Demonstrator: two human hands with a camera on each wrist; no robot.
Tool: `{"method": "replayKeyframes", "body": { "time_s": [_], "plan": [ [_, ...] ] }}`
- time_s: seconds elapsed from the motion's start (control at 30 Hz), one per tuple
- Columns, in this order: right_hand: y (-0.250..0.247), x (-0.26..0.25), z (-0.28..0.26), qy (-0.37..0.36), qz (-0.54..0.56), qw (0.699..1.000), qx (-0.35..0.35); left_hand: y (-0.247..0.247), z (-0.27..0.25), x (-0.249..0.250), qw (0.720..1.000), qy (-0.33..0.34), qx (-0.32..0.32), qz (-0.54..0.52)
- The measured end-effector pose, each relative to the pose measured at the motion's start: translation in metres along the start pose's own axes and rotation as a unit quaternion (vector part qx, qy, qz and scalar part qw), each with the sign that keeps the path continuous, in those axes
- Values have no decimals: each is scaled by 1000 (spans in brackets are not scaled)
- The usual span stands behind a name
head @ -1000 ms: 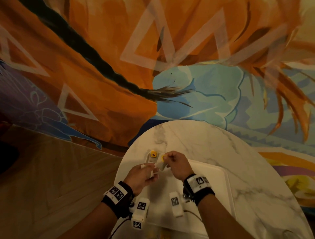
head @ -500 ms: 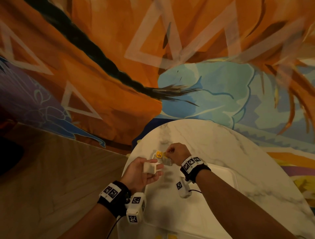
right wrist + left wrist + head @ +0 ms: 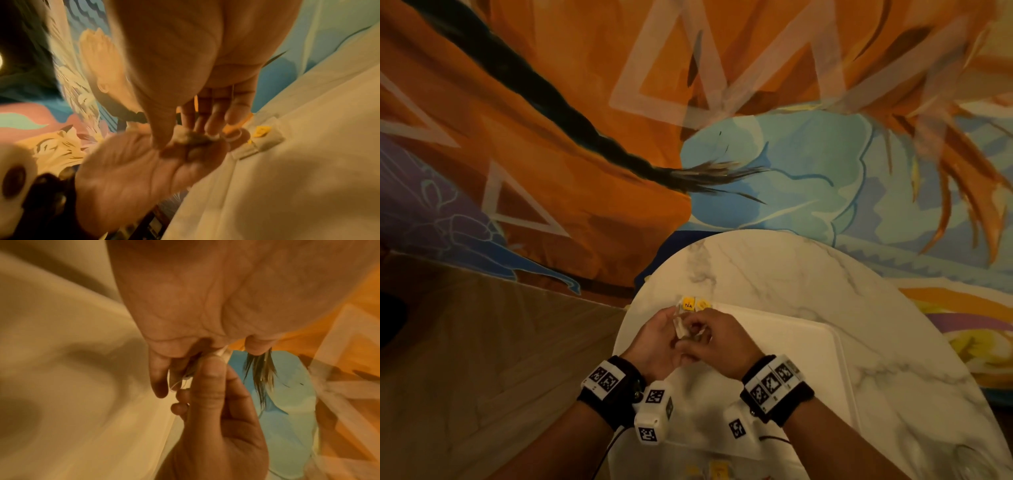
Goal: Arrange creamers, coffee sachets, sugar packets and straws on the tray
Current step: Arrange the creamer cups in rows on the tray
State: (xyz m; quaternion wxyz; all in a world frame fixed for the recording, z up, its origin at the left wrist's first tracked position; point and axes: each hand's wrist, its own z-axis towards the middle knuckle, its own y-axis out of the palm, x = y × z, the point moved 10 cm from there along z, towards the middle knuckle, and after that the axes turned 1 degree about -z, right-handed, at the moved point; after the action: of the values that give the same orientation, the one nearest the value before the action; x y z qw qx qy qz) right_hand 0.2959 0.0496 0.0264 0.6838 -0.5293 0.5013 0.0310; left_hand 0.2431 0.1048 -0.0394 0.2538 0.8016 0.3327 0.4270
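Observation:
Both hands meet above the far-left corner of the white tray [image 3: 791, 346]. Between them is a small white sachet [image 3: 680, 328]: my left hand [image 3: 671, 334] pinches it from the left and my right hand [image 3: 697, 337] from the right. In the left wrist view the sachet [image 3: 221, 353] shows only as a white sliver between the left fingers, with the right hand's fingers [image 3: 207, 386] reaching up to it. The right wrist view shows my right hand [image 3: 185, 138] pinching the crumpled sachet [image 3: 180, 134] over the left hand's fingers [image 3: 195, 155]. Two yellow-tagged sachets [image 3: 688, 304] lie just beyond the tray's far-left corner.
The tray sits on a round marble table [image 3: 808, 274] that stands against a painted wall. Some yellow-marked packets [image 3: 719, 469] lie at the table's near edge, partly cut off. Wooden floor [image 3: 482, 342] lies to the left. The tray's right part [image 3: 808, 394] is bare.
My right hand has drawn back from the yellow-tagged sachets to my left hand. Both hands now hold the small white sachet together, closer to me over the tray's corner.

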Motion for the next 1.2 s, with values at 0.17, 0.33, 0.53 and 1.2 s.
{"method": "replayKeyframes", "body": {
  "time_s": [0.17,0.33,0.53,1.2],
  "plan": [
    [-7,25,-14,47,47,996,62,11,1,-10,996,-21,-22,84],
    [-24,58,-31,138,282,941,125,6,4,-10,995,-8,-2,97],
    [-15,80,-47,201,389,887,149,4,9,-9,992,48,21,116],
    [-39,129,-4,200,112,958,174,8,50,63,671,211,111,702]
  ]
}}
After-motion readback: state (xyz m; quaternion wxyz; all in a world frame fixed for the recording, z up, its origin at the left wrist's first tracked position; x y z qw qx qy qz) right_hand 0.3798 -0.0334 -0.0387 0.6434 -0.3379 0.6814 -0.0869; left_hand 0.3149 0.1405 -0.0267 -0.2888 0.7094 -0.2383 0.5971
